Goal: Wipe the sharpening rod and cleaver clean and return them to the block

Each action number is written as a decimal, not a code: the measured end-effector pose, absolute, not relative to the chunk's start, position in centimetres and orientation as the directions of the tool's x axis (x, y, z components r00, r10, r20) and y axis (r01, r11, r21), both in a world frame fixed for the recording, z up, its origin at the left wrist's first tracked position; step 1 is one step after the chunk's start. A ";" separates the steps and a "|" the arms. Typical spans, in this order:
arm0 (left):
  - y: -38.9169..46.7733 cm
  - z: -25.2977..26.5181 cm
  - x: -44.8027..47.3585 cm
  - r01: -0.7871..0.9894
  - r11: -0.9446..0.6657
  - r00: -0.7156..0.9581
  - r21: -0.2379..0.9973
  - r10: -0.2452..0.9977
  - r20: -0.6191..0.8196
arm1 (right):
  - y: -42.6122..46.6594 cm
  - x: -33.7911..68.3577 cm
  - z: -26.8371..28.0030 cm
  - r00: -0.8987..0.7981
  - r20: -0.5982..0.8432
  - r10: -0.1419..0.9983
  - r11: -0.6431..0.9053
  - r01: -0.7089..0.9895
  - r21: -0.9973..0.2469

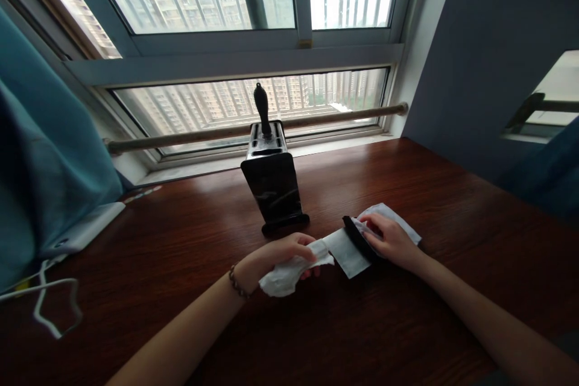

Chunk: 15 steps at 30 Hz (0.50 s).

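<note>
My left hand (289, 253) is closed around a crumpled white tissue (284, 277), which hangs below the fingers. Right beside it is a flat, pale grey rectangular piece (347, 253), whose kind I cannot make out. A dark strip (357, 238) crosses this piece at its right end. My right hand (391, 238) is closed at the dark strip, with its fingers bent over white material. Behind that hand lies a white sheet (395, 220), flat on the table. Whether the pale piece, strip and sheet are joined is hidden.
A black knife block (274, 187) stands at the table's middle, one black handle (261, 110) rising from it. Behind runs a window with a horizontal rail (316, 122). At left are a blue curtain (54, 132), a white device (85, 229) and a white cable (43, 295) on the wooden table (181, 223).
</note>
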<state>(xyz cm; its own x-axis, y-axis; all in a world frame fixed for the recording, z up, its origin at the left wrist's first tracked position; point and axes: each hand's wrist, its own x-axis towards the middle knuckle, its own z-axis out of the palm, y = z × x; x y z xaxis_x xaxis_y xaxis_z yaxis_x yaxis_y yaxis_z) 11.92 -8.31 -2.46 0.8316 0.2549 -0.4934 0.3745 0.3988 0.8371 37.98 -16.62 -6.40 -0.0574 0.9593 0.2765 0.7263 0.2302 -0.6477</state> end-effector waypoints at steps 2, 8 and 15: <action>-8.6 -2.3 11.9 0.297 0.499 0.875 0.814 0.200 -0.441 | -16.7 37.8 -6.2 -0.081 0.275 0.958 0.247 0.721 -0.647; -9.7 -2.2 12.0 0.275 0.561 0.898 0.781 0.140 -0.417 | -16.8 37.9 -6.1 -0.059 0.304 0.951 0.252 0.717 -0.650; -9.7 -2.1 12.4 0.305 0.428 0.842 0.850 0.296 -0.451 | -16.8 38.0 -6.0 -0.048 0.291 0.956 0.237 0.712 -0.661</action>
<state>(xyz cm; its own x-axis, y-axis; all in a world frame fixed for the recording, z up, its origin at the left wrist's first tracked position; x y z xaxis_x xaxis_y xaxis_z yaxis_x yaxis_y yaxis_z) 12.37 -9.67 -2.07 0.8420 0.2956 -0.4514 0.3055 0.4283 0.8504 38.05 -16.82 -6.05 -0.0478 0.9557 0.2905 0.7120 0.2366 -0.6611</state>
